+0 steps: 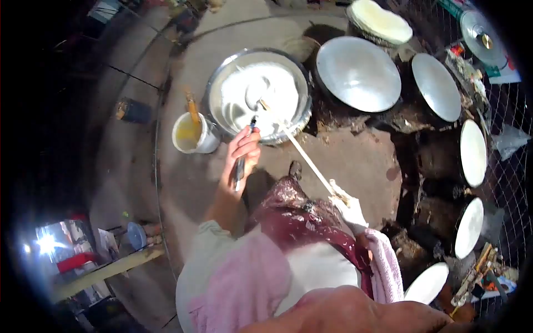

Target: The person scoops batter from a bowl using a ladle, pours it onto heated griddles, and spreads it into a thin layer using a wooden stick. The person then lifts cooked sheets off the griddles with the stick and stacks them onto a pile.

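Observation:
A wide metal basin (304,91) holding white batter-like liquid (284,82) stands on the floor ahead of me. My left hand (242,152) is closed around the dark handle of a ladle (239,169), whose round bowl appears to be over or in the white liquid; glare hides which. My right hand (347,209), in a white covering that looks like a glove, grips the lower end of a long pale stick (308,156). The stick slants up across the basin's near rim, and its brownish tip lies close to the ladle.
A white bucket (207,140) with yellow liquid and a wooden handle (192,106) stands left of the basin. Round metal covers (358,74) and pale discs (473,154) top stoves curving around the right. Flatbreads (383,22) are stacked behind. Wire mesh (519,183) borders the right.

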